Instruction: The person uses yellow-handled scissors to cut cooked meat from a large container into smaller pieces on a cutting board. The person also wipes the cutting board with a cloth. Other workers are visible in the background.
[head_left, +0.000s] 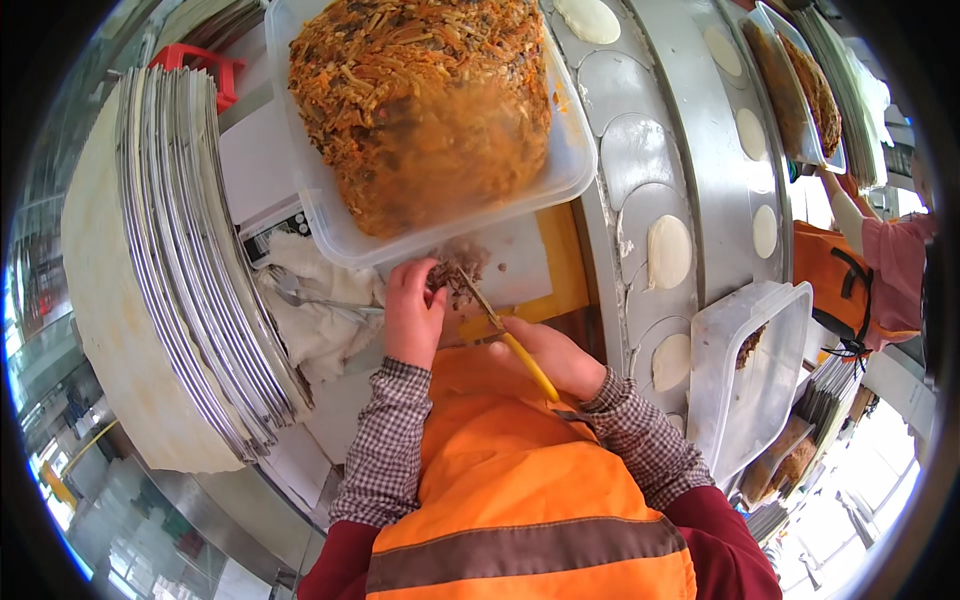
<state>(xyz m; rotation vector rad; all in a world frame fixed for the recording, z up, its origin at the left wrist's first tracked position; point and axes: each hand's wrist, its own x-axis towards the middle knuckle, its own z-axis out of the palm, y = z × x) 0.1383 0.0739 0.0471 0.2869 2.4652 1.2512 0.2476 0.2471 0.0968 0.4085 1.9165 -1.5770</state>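
Observation:
My left hand (415, 304) has its fingers curled on the near left side of a pile of crumbly brown filling (461, 259). The filling lies on a white board (517, 262) with yellow edging. In my right hand (551, 356) is a yellow-handled knife (523, 358), its narrow blade slanting up and left into the filling. Part of the pile is hidden by my left fingers. Just beyond my hands, a large clear plastic tub (442, 244) holds a mound of orange shredded vegetable filling (420, 112).
At left stands a tall stack of trays (180, 262). Beside it, a fork (315, 300) rests on a white cloth (337, 337), near a digital scale (274, 229). To the right, a metal conveyor carries dough rounds (670, 251) past a clear bin (739, 420). Another person (889, 247) works beyond.

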